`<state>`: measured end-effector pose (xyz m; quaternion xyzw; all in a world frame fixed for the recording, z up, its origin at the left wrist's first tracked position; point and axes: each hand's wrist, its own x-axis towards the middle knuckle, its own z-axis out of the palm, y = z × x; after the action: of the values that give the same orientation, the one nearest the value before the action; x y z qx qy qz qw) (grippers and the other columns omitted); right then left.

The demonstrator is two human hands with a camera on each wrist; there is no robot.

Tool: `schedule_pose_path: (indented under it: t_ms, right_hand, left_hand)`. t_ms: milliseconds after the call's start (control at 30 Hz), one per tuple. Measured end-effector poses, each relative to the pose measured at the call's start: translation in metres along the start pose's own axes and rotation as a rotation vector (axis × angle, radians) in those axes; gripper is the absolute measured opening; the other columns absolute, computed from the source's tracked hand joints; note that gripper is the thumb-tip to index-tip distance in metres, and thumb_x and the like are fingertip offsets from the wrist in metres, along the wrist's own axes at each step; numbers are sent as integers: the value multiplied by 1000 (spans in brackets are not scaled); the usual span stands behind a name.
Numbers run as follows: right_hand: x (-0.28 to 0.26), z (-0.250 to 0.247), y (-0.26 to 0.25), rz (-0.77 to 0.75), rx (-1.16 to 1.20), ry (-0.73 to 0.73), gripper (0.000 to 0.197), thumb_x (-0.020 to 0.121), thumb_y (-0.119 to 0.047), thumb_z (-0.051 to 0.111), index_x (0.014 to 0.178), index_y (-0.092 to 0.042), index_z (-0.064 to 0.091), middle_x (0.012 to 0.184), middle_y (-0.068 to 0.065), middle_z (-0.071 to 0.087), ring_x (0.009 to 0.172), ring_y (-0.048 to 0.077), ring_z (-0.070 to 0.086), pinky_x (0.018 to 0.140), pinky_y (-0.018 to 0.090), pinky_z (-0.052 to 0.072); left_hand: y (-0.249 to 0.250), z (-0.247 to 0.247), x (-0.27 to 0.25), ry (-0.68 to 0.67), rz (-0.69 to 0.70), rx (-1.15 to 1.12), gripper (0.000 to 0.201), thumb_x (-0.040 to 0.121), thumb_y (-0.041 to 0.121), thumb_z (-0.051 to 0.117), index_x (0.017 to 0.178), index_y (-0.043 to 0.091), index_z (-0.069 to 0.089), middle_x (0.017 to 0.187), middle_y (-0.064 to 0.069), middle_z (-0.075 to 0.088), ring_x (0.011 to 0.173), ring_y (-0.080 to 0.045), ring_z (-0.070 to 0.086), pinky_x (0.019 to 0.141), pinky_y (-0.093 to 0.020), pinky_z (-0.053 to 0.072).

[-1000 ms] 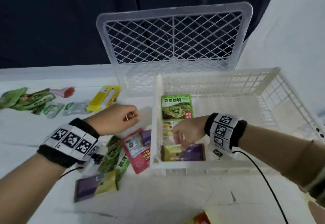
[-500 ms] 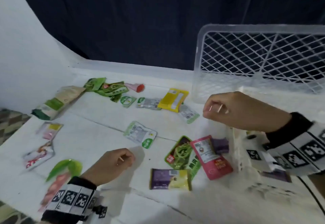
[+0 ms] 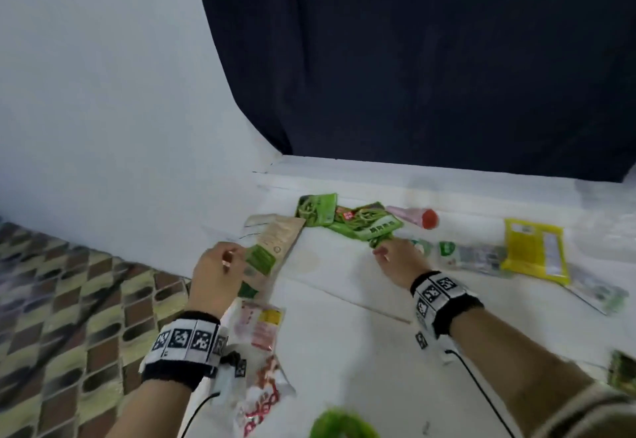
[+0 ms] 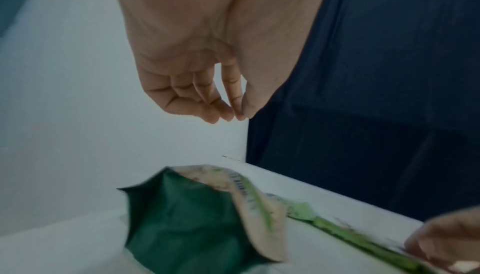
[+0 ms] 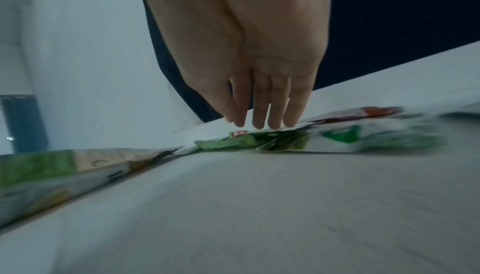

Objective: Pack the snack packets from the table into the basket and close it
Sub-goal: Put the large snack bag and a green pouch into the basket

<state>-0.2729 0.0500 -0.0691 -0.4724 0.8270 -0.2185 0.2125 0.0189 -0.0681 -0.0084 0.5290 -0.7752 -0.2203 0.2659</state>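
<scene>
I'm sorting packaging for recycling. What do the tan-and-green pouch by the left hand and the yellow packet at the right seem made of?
Tan-and-green pouch: looks like matte kraft-style paper or film, with a dull speckled face. Yellow packet: likely glossy plastic film, with a slight sheen; blur leaves it uncertain.

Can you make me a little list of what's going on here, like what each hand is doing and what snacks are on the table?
left hand: above the tan and green bag, fingers loosely curled, holding nothing
right hand: fingers straight, reaching to the green packets
other snacks: yellow packet, pink packet with a red end, pink and white packets by the left wrist
table: white
basket: not in view
</scene>
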Motion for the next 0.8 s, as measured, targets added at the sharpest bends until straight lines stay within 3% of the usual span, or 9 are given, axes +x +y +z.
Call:
schedule_pose_path:
  t_ms: [67,100,200,300,367,433,567,700,800]
  right_hand:
    - [34,11,-25,50,-27,55,23,94,-22,45,82,-11,61,89,10,65,84,27,62,62,26,43]
    - [50,15,-35,86,-55,69,25,94,-26,46,88,-7,62,95,12,66,87,29,63,65,28,46]
    - [90,28,-53,247,-131,44,55,86,-43,56,126,-6,50,129,17,56,116,35,55,94,43,48]
    - [112,40,-59,382,-219,31,82,84,-61,52,141,-4,36,145,19,43,131,39,43,107,52,36]
    - [119,44,-61,467,-256,84,80,90,-64,35,143,-4,36,150,21,35,136,41,35,110,55,24]
    - [121,43,-61,577,-266,160,67,95,-52,33,142,-5,37,148,23,34,134,41,35,110,54,25]
    - [113,43,-52,732,-207,224,59,92,-41,51,138,-6,39,136,25,44,122,38,43,103,44,32]
    - [106,40,-43,759,-208,195,98,80,-63,59,145,1,23,141,26,37,126,39,38,104,45,32]
    - [108,36,-41,740,-115,309,97,79,-41,72,146,2,18,145,24,34,130,39,36,106,47,31]
  left_hand:
    - [-29,1,33,-9,-37,7,15,91,17,56,100,9,64,92,-10,67,84,-27,63,75,-32,47]
    - [-39,4,45,-27,-60,22,17,90,20,58,101,8,64,95,-10,67,89,-28,63,79,-34,49]
    - [-62,12,69,-150,-180,70,41,88,32,63,118,5,56,116,-13,63,109,-31,59,93,-38,45]
    - [-73,17,79,-359,-317,126,74,82,44,68,136,2,40,135,-18,51,122,-32,51,99,-36,42]
    - [-80,21,83,-447,-383,139,88,78,53,68,141,2,33,138,-19,49,124,-32,51,102,-38,43]
    - [-85,24,87,-492,-417,147,94,75,57,67,141,1,30,137,-18,51,122,-32,53,102,-40,44]
    - [-83,26,92,-521,-412,133,77,78,53,67,128,-1,47,123,-16,62,110,-30,61,94,-36,49]
    - [-81,22,90,-581,-411,32,52,77,48,70,104,4,65,103,-11,72,90,-24,69,73,-28,54]
    - [-81,23,85,-600,-445,-81,43,73,42,77,96,7,68,85,-5,74,69,-14,70,55,-21,51]
